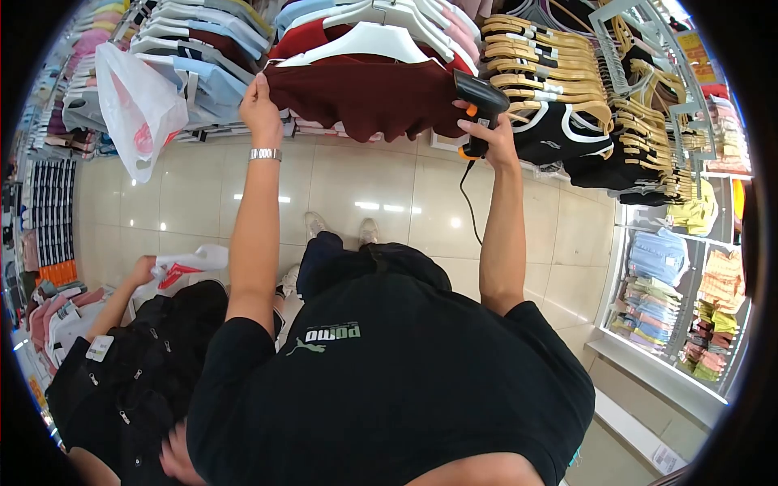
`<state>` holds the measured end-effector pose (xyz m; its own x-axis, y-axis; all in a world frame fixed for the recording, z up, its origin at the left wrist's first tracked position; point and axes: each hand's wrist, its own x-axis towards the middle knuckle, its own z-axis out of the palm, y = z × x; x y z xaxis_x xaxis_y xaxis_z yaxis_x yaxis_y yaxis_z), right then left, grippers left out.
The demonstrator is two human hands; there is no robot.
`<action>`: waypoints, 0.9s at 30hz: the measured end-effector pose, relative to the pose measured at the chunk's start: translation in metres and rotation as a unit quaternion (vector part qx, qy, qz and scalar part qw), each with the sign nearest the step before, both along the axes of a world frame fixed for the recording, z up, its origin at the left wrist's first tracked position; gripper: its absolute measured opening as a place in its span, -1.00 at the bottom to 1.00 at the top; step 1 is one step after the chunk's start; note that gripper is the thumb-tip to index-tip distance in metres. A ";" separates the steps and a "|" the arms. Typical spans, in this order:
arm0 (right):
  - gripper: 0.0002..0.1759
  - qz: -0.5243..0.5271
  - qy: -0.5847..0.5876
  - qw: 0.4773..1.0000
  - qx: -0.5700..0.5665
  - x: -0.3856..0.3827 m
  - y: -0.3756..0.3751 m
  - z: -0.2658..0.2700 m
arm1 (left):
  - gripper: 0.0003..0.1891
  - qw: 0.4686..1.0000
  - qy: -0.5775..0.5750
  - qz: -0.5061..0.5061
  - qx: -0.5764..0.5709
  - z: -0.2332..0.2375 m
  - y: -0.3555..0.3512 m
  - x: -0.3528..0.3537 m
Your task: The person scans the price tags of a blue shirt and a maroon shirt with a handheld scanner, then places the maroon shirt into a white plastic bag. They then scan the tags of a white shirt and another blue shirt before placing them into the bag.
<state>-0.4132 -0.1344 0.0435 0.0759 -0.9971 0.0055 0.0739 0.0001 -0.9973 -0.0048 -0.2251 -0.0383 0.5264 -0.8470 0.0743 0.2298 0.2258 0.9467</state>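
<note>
A dark maroon garment (365, 97) hangs from a white hanger (369, 47) at the front of the rack. My left hand (259, 109), with a metal watch on the wrist, pinches the garment's left edge near the hanger's end. My right hand (493, 138) is wrapped around a black and orange corded barcode scanner (480, 99). The scanner's head overlaps the garment's right edge, and its cable drops toward the floor.
Wooden hangers (543, 61) with black tops crowd the rack to the right. A white plastic bag (139, 109) hangs at left. Close on my left, a person (154, 356) in black holds a white item with red print (190, 266). Folded shirts fill shelves (640, 332) at right.
</note>
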 end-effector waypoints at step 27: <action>-0.34 -0.024 -0.114 0.993 0.028 0.010 0.000 -0.037 | -0.70 0.858 0.501 -0.081 0.073 -0.016 0.011 -0.024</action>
